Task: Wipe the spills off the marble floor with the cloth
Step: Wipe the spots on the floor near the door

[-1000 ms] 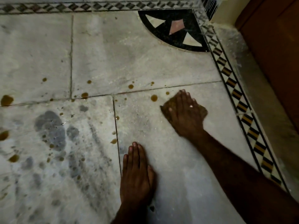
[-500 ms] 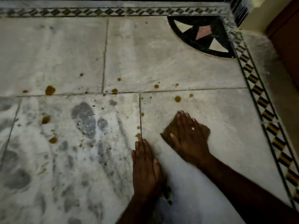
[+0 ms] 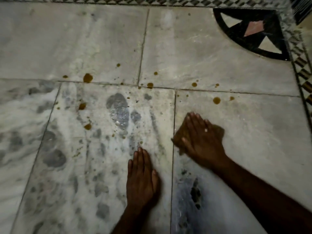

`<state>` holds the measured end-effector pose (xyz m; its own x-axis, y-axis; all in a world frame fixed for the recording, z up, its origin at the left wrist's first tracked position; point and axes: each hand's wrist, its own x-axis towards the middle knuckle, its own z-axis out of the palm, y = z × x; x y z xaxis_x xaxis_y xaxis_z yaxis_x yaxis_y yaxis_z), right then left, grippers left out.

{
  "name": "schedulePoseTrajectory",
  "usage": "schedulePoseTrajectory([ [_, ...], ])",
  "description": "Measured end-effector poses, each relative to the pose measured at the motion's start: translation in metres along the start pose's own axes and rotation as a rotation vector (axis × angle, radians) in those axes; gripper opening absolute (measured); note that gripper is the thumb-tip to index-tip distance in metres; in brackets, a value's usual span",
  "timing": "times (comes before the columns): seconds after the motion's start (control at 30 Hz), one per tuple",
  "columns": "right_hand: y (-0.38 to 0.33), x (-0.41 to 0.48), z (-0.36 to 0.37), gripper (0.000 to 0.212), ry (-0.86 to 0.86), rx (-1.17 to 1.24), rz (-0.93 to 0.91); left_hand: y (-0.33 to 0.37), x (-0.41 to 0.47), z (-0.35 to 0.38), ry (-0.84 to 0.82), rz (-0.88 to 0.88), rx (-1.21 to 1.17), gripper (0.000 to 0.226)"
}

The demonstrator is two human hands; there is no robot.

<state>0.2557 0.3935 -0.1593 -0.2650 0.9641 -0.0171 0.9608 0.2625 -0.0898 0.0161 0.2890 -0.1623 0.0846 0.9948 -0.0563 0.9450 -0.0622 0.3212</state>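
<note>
My right hand lies flat with straight fingers on a brown cloth, pressing it onto the marble floor just right of a tile joint. Most of the cloth is hidden under the hand. My left hand rests flat on the neighbouring slab, fingers straight, holding nothing. Brown spill drops dot the floor beyond the hands: a large drop ahead of the cloth, another far left, a third on the joint, and several small ones around.
A wet grey patch with water beads lies left of the cloth. A black inlaid quarter circle fills the far right corner. A patterned border strip runs along the right edge and the top.
My right hand has slid the cloth towards me and left, up to the tile joint. The view has shifted left, and the left hand now sits on the left slab.
</note>
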Motion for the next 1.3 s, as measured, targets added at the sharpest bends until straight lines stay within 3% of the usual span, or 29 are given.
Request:
schedulePoseTrajectory([
  [0.07,-0.027,0.042,0.002,0.075,0.015,0.005,0.021,0.000,0.002,-0.001,0.008,-0.028,-0.026,0.067],
  [0.13,-0.068,0.061,0.011,0.072,0.060,0.035,-0.076,-0.004,0.003,-0.002,0.036,-0.078,-0.040,0.067],
  [0.23,-0.113,0.010,0.017,0.069,0.018,0.057,-0.324,-0.023,-0.005,-0.007,0.045,-0.139,-0.055,0.065],
  [0.33,-0.091,-0.043,0.006,0.069,-0.015,0.029,-0.470,-0.046,-0.020,-0.013,0.051,-0.146,-0.014,0.065],
  [0.47,-0.052,0.004,0.003,0.071,0.008,0.000,-0.174,-0.054,-0.026,-0.017,0.050,-0.210,-0.042,0.067],
  [0.57,-0.103,0.059,0.008,0.075,0.016,0.047,-0.054,-0.052,-0.025,-0.017,0.068,-0.234,-0.083,0.065],
  [0.7,-0.176,0.029,0.028,0.070,0.028,0.095,-0.396,-0.057,-0.025,-0.021,0.113,-0.284,-0.158,0.066],
  [0.83,-0.139,-0.037,0.018,0.069,-0.046,0.059,-0.644,-0.076,-0.038,-0.032,0.109,-0.291,-0.126,0.068],
  [0.97,-0.091,0.013,0.011,0.072,-0.002,0.037,-0.355,-0.102,-0.043,-0.035,0.120,-0.367,-0.114,0.070],
  [1.07,-0.136,0.070,0.017,0.077,0.015,0.016,-0.242,-0.110,-0.046,-0.030,0.127,-0.417,-0.119,0.069],
  [1.2,-0.215,0.048,0.035,0.074,0.061,0.053,-0.530,-0.108,-0.044,-0.030,0.191,-0.466,-0.140,0.066],
  [1.3,-0.202,-0.008,0.026,0.070,-0.019,0.064,-0.779,-0.115,-0.047,-0.037,0.202,-0.483,-0.134,0.066],
])
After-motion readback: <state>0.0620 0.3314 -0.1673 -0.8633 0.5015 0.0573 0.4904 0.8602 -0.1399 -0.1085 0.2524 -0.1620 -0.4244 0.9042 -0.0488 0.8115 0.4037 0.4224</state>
